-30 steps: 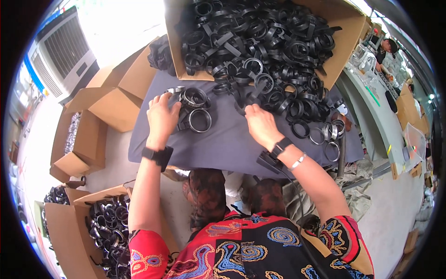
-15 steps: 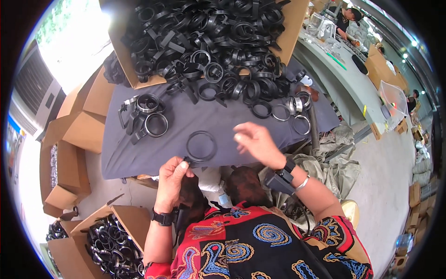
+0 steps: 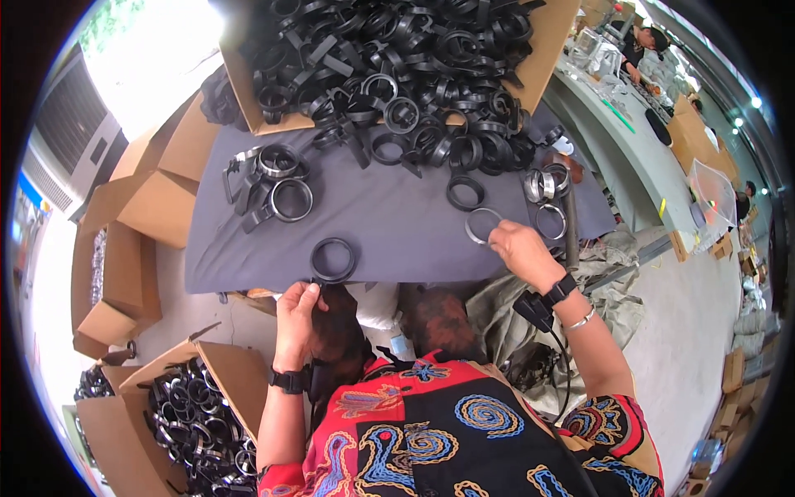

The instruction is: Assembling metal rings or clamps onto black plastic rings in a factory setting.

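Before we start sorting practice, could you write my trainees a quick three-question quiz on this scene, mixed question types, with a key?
1. True or false: the left grip is empty.
2. What colour is the thin ring in the right grip?
A) red
B) silver
C) green
3. Fill the gap: the big pile of black parts lies partly inside an open ____ box.

Key:
1. False; it holds a black ring.
2. B
3. cardboard

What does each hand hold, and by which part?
Left hand: a black ring, by its lower-left end. Right hand: a silver ring, by its lower-right edge.
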A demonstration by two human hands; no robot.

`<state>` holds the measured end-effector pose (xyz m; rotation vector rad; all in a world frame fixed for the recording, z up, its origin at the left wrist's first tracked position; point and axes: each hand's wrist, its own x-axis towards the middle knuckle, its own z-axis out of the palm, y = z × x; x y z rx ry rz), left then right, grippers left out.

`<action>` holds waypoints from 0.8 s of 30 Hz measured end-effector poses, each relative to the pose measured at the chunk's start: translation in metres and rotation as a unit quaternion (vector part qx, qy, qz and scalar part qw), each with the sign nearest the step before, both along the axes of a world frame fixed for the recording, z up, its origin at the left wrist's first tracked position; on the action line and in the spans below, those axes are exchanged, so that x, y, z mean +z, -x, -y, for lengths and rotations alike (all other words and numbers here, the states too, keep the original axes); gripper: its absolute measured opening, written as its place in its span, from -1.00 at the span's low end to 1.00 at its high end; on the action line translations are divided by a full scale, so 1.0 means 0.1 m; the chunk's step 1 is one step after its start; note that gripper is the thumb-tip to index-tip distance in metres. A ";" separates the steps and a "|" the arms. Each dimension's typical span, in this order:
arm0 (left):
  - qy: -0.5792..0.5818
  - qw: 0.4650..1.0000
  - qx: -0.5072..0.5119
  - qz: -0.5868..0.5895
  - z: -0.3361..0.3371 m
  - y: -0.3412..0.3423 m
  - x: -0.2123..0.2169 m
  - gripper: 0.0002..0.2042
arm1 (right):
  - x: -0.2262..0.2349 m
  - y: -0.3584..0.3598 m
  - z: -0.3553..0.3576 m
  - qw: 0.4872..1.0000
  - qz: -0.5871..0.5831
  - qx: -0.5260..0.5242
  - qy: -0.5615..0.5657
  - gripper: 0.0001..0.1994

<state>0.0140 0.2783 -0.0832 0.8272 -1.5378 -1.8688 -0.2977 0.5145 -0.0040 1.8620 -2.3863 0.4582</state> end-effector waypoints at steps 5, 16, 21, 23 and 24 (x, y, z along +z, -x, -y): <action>-0.018 1.000 -0.018 0.003 0.05 0.00 -0.02 -0.79 | 0.03 -0.18 0.19 0.997 0.008 0.067 -0.037 -0.75; 0.014 0.999 -0.038 0.002 0.06 -0.02 -0.02 -0.78 | 0.21 -0.16 0.57 0.983 -0.012 0.063 -0.174 -0.27; 0.007 0.999 -0.037 -0.007 0.07 -0.05 -0.05 -0.78 | 0.40 -0.49 0.74 0.979 -0.133 0.124 -0.088 -0.39; 0.007 0.999 -0.039 -0.007 0.08 -0.05 -0.04 -0.78 | 0.48 -0.64 0.80 0.972 -0.176 0.150 -0.042 -0.44; 0.004 0.999 -0.042 -0.010 0.08 -0.04 -0.05 -0.78 | 0.52 -0.69 0.83 0.966 -0.193 0.170 -0.025 -0.48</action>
